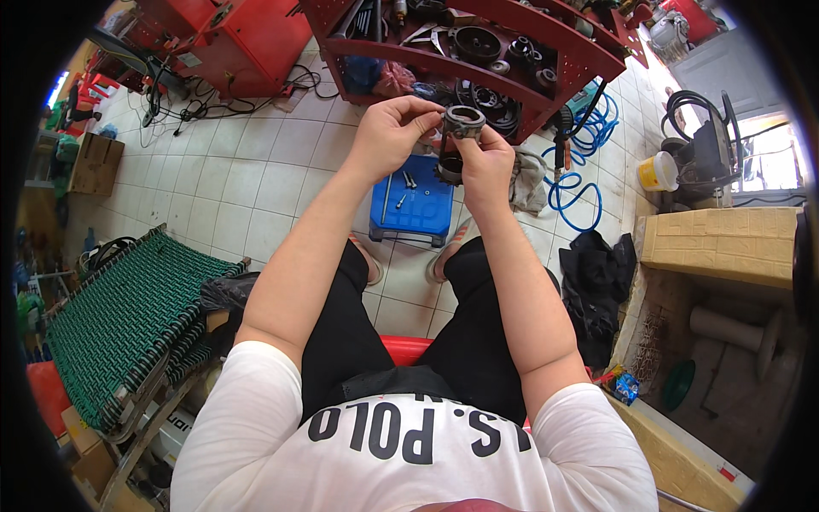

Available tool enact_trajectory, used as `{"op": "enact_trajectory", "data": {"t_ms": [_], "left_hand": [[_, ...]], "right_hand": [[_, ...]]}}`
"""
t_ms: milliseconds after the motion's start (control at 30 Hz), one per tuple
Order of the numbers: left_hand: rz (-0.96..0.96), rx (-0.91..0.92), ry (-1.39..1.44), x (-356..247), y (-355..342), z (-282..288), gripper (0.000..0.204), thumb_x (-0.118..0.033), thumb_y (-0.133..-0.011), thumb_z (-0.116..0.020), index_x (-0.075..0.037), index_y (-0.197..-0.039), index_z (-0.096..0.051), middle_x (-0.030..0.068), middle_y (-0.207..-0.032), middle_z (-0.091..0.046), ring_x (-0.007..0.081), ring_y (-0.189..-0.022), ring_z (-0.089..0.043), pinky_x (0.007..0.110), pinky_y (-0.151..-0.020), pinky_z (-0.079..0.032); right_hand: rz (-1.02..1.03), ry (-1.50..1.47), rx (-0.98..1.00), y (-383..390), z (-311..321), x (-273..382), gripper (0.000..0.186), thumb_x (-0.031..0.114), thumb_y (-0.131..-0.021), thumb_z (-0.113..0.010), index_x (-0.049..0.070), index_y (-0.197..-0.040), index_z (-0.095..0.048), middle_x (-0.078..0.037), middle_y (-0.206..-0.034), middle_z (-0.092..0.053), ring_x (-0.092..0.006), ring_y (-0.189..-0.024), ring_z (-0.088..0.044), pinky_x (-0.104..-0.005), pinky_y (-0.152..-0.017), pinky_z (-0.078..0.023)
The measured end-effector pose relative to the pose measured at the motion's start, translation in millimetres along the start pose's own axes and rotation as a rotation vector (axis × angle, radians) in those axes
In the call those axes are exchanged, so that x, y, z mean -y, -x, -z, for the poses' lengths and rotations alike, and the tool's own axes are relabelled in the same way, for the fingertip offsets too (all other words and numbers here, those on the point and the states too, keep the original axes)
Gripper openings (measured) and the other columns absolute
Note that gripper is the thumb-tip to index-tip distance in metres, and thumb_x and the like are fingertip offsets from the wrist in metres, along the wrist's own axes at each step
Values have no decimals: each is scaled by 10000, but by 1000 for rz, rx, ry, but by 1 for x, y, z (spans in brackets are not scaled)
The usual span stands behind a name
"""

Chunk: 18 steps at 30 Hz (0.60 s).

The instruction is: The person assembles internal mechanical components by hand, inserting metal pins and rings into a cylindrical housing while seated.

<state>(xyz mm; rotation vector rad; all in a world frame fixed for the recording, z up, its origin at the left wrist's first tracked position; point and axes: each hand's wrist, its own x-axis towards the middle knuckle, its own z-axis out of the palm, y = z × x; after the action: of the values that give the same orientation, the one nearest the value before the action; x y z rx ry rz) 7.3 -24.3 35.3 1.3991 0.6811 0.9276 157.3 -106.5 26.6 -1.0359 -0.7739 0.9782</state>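
One metal part (461, 130) gripped in right hand (489, 169); left hand (388, 141) pinched beside it, hold unclear; blue stool (432, 217) beneath both hands.

- White tiled floor (247, 189)
- Red shelf (593, 64) ahead, red cabinet (247, 51) to its left
- Green woven chair (136, 316) at left
- Bright opening (772, 158) at right, near a tan ledge (717, 247)

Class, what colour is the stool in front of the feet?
The stool is blue, seen best in the head view.
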Motion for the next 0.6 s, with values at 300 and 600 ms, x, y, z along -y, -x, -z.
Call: {"op": "enact_trajectory", "data": {"t_ms": [300,600], "left_hand": [[-61,5,-42,-1,-1,3,223,-156,-1007,-701,21,-1137,-737,57,-1005,-747,116,-919,-685,267,-831,-562],[108,33,133,1,-4,7,238,-202,-1028,-679,1,-1138,-739,34,-983,-737,80,-818,-632,243,-762,-531]], "right_hand": [[-83,-101,-5,0,-1,1,192,86,-925,-743,5,-1099,-753,-27,-922,-744,-100,-801,-686,-240,-738,-532],[247,317,-16,-3,6,-3,154,26,-807,-761,5,-959,-768,-5,-822,-667,-103,-728,-583,-259,-687,-470]]}}
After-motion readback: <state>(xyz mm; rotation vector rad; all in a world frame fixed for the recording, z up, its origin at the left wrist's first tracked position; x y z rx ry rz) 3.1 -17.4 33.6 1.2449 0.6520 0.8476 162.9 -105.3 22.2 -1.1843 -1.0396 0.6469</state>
